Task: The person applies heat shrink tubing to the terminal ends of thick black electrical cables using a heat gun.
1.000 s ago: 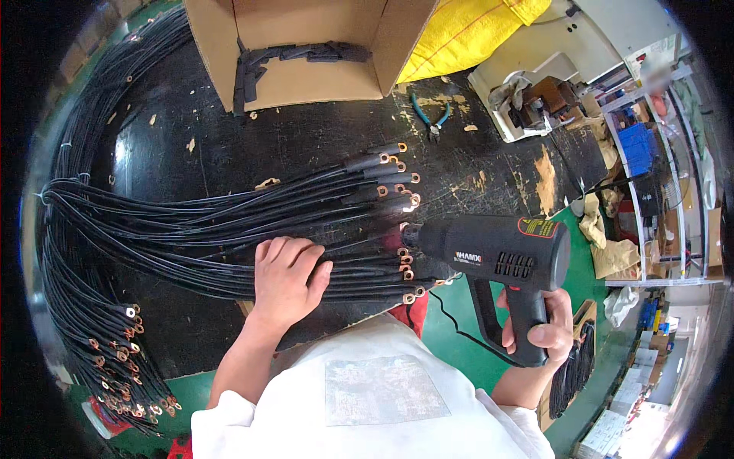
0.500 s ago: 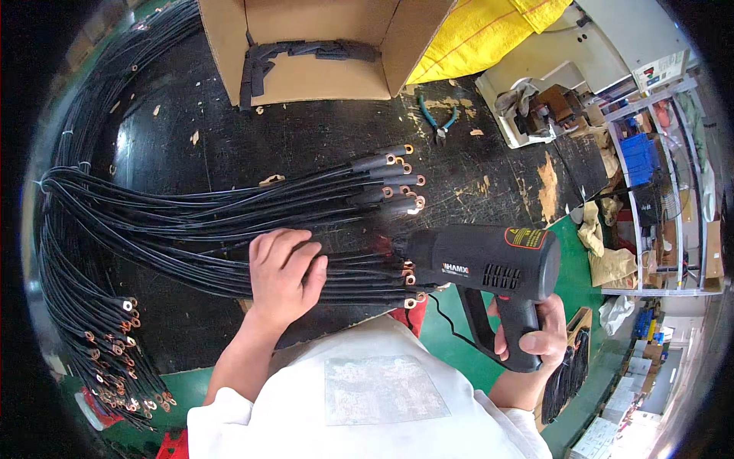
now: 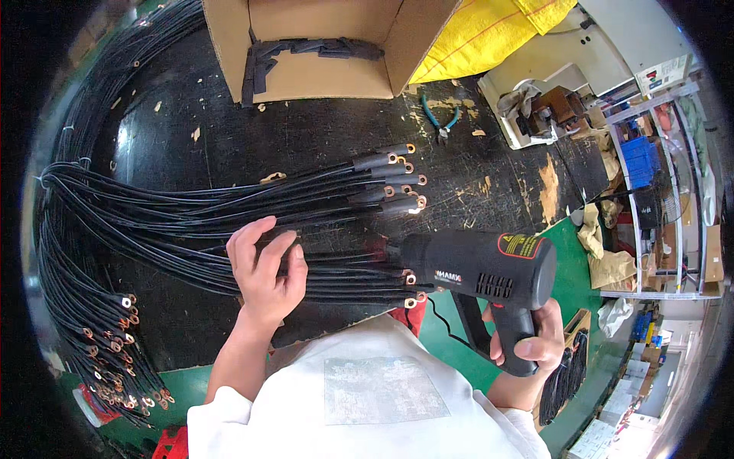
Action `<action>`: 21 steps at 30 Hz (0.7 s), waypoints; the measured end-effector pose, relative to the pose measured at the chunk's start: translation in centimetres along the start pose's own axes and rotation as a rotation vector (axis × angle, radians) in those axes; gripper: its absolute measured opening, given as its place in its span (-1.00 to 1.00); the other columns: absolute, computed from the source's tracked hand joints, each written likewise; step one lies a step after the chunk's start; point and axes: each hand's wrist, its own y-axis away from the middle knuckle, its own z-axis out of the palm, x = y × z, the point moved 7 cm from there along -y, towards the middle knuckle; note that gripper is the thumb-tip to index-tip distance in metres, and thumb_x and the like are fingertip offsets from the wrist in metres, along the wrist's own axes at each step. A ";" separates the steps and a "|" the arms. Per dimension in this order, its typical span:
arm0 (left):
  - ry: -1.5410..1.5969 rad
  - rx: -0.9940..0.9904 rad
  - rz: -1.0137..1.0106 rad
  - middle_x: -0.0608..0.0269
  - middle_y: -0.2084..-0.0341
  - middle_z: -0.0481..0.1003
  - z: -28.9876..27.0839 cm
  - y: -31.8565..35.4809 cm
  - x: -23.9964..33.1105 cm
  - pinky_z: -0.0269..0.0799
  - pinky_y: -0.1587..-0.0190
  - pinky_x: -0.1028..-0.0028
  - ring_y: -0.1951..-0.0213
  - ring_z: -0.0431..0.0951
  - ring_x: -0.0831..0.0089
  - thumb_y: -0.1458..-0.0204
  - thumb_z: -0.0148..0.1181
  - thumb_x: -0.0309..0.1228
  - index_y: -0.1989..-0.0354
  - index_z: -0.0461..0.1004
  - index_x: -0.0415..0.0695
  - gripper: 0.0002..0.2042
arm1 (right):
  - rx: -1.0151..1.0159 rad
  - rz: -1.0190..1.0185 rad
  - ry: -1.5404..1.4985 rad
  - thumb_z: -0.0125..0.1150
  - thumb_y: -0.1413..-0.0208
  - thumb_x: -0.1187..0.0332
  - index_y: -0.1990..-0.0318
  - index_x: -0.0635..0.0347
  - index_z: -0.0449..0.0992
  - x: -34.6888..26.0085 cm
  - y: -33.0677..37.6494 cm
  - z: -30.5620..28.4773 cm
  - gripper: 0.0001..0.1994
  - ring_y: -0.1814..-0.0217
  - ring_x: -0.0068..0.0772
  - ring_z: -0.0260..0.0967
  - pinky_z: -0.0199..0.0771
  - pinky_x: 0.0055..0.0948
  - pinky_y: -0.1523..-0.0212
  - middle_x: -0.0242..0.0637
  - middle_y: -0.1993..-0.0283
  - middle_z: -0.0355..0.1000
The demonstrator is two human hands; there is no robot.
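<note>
My right hand (image 3: pixel 546 340) grips the handle of a black heat gun (image 3: pixel 468 260), whose nozzle points left, over the ends of the nearer cables. My left hand (image 3: pixel 267 269) is raised over those black cables (image 3: pixel 176 262), its fingers apart and nothing visible in them; whether it touches the cables I cannot tell. Copper ring terminals (image 3: pixel 410 301) tip the nearer cables just under the gun, which hides some of the ends. Beyond them, a second group of cable ends carries dark sleeves (image 3: pixel 399 205) behind its copper rings.
A cardboard box (image 3: pixel 321 80) with dark sleeve pieces (image 3: pixel 329 49) stands at the back of the black table (image 3: pixel 229 149). Blue-handled cutters (image 3: pixel 441 122) lie right of it, near a yellow sack (image 3: pixel 478 42). More terminal-tipped cables (image 3: pixel 107 359) hang at the left edge.
My left hand has moved left and lifted, its fingers spreading over the cables. The heat gun in my right hand has shifted slightly left and nearer me.
</note>
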 end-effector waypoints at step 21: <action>-0.124 -0.555 0.009 0.25 -0.08 0.53 4.6 1.1 0.6 0.02 -0.43 -0.19 -0.26 0.43 0.21 -0.08 0.33 -0.24 -0.12 0.56 -0.01 -0.59 | 0.036 -0.069 0.047 0.44 0.38 0.21 0.01 0.70 0.43 -0.2 -0.3 -2.0 -0.24 0.60 -0.14 0.56 0.59 -0.32 0.70 0.22 0.15 0.49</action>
